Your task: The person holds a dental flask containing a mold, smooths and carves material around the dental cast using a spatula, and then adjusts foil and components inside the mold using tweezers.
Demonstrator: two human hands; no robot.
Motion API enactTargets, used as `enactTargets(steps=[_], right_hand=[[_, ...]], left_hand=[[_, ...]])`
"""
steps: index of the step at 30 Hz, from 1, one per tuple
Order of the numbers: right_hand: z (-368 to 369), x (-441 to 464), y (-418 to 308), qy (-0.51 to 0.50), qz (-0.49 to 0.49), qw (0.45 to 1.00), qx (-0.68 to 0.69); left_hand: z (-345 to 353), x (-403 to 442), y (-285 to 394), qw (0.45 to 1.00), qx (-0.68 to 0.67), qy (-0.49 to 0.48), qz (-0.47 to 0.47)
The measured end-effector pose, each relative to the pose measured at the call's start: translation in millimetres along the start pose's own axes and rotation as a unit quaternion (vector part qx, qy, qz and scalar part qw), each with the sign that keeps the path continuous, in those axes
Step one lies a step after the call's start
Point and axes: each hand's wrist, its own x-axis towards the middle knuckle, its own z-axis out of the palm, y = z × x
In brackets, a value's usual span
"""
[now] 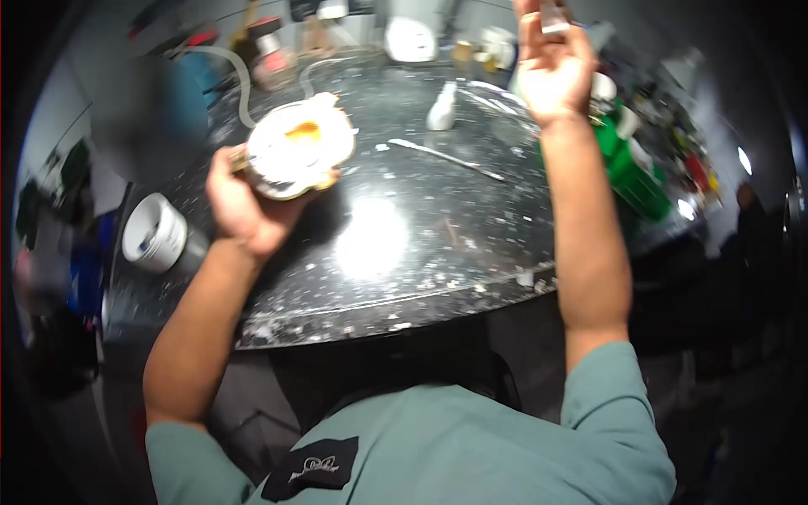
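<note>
My left hand [244,202] holds up a round, metal-rimmed piece [282,160] over the left side of the table. Its top is white and plaster-like, with an orange-brown patch, and glare washes out part of it. My right hand [555,76] is raised at the far right, palm up, fingers curled around a small clear cup-like object [553,18]. The top edge of the view cuts off some of those fingertips. Between the hands, a thin white-smeared stick-like tool [446,159] lies on the table, and a small white bottle [442,108] stands behind it.
The dark table [421,244] is spattered with white bits along its front edge. A white bucket [156,234] sits at the left, near a pale hose [240,76]. Green containers [635,177] stand under my right forearm's outer side. Assorted items line the back wall.
</note>
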Motion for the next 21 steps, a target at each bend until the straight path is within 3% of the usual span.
enactTargets(steps=[2,4,6,12,16,21], right_hand=[[6.9,-9.1,14.0,-0.079,0.035,0.996,-0.019],[26.3,-27.7,38.6,-0.088,0.066,0.992,-0.069],[2.7,-40.6,63.9,-0.247,0.092,0.961,-0.089],[3.9,-98.3,77.1,-0.187,0.200,0.939,-0.206],[-1.9,-102.4,80.3,-0.216,0.156,0.924,-0.275],[-8.9,-101.1,80.3,-0.214,0.151,0.915,-0.309]], left_hand=[[12.2,0.1,-0.7,0.999,0.011,0.035,0.001],[11.8,0.8,-1.1,0.999,0.024,0.019,0.013],[15.9,1.4,0.2,0.999,0.037,0.034,0.012],[24.3,0.7,-1.4,0.998,0.036,0.040,-0.015],[10.9,4.6,4.9,0.985,-0.086,-0.074,-0.127],[21.9,1.7,-4.6,0.998,0.024,0.032,-0.047]])
